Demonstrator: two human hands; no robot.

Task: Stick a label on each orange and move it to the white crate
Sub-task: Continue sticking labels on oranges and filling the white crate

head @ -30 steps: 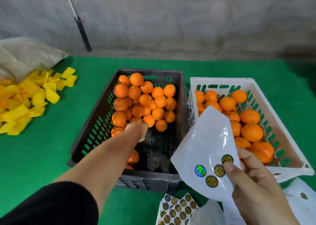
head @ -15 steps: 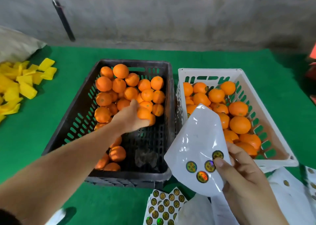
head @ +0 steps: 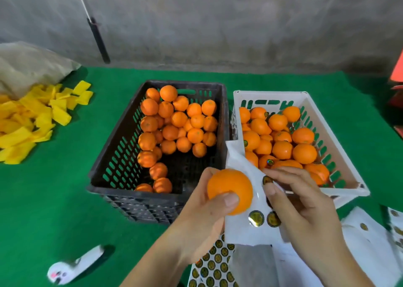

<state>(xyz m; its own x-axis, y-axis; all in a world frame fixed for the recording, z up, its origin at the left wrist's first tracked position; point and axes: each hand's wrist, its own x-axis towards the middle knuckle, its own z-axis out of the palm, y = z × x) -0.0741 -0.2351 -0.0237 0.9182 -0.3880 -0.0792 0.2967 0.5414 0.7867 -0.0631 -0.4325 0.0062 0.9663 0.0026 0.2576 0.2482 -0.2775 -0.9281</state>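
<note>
On the green mat point(head: 54, 188), a black crate point(head: 113, 155) is sitting half full of oranges, touching a white crate point(head: 340, 155) that is holding labelled fruit. Near the front, the right hand point(head: 305, 210) is pinching a white sticker sheet point(head: 244, 227), thumb pressing by a round label point(head: 267, 180). The left hand point(head: 202, 217) is gripping one orange point(head: 229, 188) just beside that sheet, above the black crate's near corner.
</note>
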